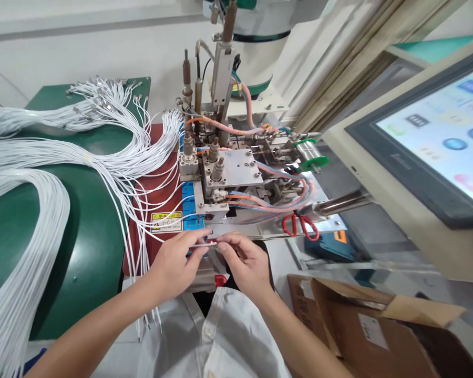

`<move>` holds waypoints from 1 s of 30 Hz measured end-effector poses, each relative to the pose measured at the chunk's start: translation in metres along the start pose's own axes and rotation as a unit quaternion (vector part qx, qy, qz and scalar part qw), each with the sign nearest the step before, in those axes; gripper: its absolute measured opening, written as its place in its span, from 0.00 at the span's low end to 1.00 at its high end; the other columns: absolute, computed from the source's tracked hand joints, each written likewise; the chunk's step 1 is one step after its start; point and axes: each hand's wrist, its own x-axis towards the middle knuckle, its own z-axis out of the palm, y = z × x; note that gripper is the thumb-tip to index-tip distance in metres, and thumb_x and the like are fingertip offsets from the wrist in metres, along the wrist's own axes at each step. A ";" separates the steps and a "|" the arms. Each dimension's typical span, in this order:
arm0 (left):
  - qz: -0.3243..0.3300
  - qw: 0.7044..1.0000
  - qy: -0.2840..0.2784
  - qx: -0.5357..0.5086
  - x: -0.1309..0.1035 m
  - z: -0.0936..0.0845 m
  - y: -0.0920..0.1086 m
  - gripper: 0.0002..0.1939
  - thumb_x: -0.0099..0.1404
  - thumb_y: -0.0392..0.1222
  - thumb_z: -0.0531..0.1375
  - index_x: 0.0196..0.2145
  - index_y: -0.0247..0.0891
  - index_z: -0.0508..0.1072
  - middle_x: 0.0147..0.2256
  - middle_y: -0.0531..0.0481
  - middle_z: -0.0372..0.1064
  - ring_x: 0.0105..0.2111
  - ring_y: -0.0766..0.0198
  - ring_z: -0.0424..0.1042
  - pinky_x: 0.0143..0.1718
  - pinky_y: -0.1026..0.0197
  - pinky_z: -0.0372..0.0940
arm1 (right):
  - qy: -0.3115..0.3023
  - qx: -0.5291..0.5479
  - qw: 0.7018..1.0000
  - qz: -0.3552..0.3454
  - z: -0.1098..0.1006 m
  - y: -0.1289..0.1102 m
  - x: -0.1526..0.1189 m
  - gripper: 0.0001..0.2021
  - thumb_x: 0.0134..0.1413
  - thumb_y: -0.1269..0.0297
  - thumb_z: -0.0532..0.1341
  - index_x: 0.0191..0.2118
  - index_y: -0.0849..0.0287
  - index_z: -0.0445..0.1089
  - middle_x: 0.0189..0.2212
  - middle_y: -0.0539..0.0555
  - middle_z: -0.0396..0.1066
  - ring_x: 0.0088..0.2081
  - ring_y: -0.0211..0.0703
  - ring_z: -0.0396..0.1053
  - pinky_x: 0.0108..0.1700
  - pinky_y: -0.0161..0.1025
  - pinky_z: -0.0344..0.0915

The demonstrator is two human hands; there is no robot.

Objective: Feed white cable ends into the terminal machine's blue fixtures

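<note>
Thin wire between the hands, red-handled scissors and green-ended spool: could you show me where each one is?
Thin wire (201, 245): head view, its exposed stretch.
Red-handled scissors (302, 223): head view, a handle loop.
Green-ended spool (308, 150): head view, the silvery winding.

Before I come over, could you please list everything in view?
Machine: one, mostly silver, centre
Cables: many, white, left
Table: one, green, under cables
Panel: one, dark red, beside machine
Label: one, yellow-white, on panel
Spool: one, silver-green, machine's right
Scissors: one pair, red-handled, machine's front edge
Screen: one, grey-framed, right
Cardboard box: at least one, brown, lower right
Held cable: one, pale, front centre
Left hand: one, bare, centre
Right hand: one, bare, beside left
</note>
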 end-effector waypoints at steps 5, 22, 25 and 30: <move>0.092 0.992 0.080 0.020 -0.003 0.011 -0.003 0.10 0.63 0.35 0.53 0.40 0.36 0.72 0.34 0.48 0.73 0.34 0.65 0.71 0.37 0.64 0.67 | -0.004 0.012 1.000 0.004 0.004 -0.007 0.005 0.04 0.51 0.68 0.58 0.30 0.57 0.70 0.27 0.50 0.70 0.30 0.38 0.67 0.34 0.35 0.65; -0.166 0.951 0.044 -0.258 -0.002 0.020 0.002 0.08 0.62 0.41 0.54 0.31 0.35 0.70 0.27 0.51 0.70 0.27 0.68 0.69 0.30 0.68 0.65 | 0.083 0.108 0.989 0.049 0.032 -0.001 0.002 0.04 0.49 0.68 0.59 0.26 0.59 0.69 0.26 0.51 0.67 0.30 0.38 0.66 0.33 0.35 0.64; -0.172 0.944 0.056 -0.276 -0.003 0.022 0.002 0.08 0.62 0.41 0.54 0.30 0.34 0.69 0.27 0.51 0.69 0.27 0.68 0.69 0.30 0.68 0.65 | 0.091 0.150 0.982 0.063 0.038 0.000 0.001 0.05 0.49 0.68 0.59 0.25 0.59 0.68 0.24 0.49 0.65 0.26 0.35 0.64 0.28 0.33 0.63; -0.169 0.951 0.065 -0.249 -0.006 0.024 0.000 0.08 0.63 0.42 0.53 0.31 0.35 0.68 0.28 0.52 0.69 0.28 0.68 0.69 0.30 0.67 0.64 | 0.099 0.038 0.994 -0.031 0.038 0.001 0.002 0.05 0.50 0.71 0.57 0.26 0.59 0.66 0.25 0.50 0.65 0.28 0.37 0.65 0.31 0.36 0.63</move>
